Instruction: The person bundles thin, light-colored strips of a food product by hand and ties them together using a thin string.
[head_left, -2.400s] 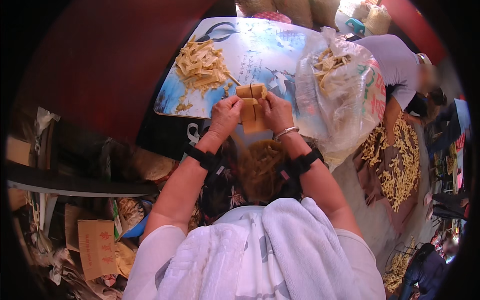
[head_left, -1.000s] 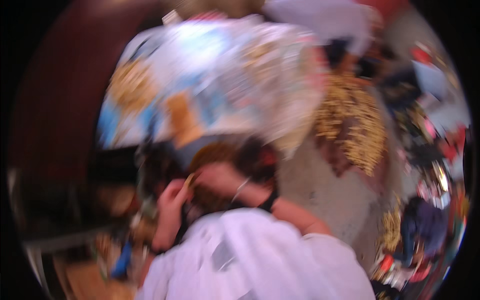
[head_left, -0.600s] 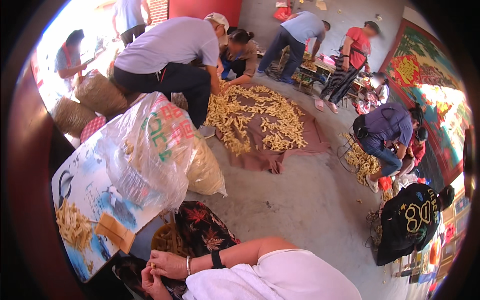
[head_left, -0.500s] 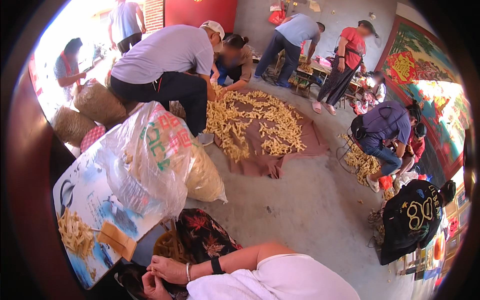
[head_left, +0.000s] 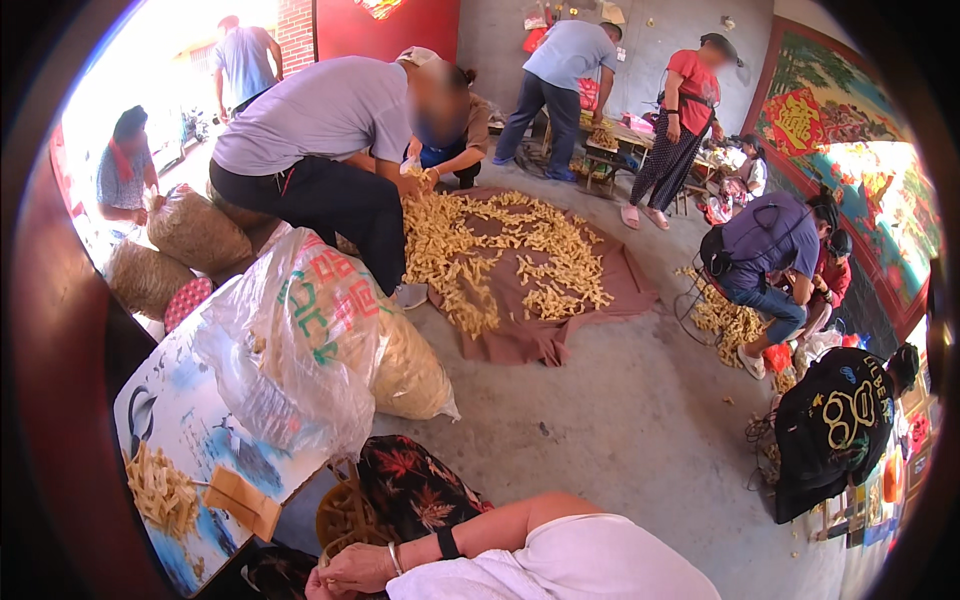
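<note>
My right hand (head_left: 362, 567), with a light bracelet and a black band on the arm, is low in the view, its fingers closed and pressed together. My left hand (head_left: 318, 584) meets it at the lower edge and is mostly cut off, fingers bent in. Whatever they pinch is too small and hidden to name. Just beyond them stands a yellow basket (head_left: 324, 522) holding tan strips. Dark cloth with red leaves (head_left: 425, 485) lies beside it. On the blue-and-white table (head_left: 215, 385) to the left are a pile of pale yellow strips (head_left: 160, 490) and a brown cardboard piece (head_left: 243, 500).
A large clear plastic bag (head_left: 300, 370) leans over the table beside a full sack (head_left: 410, 370). Beyond, a brown cloth (head_left: 630, 280) on the floor bears many yellow twisted pieces (head_left: 560, 280). Several people bend or stand around it. More sacks (head_left: 200, 230) are at far left.
My hands have moved down and slightly right, and my left hand is now more cut off. The basket shows more. The person in the grey-lilac shirt has shifted over the pile.
</note>
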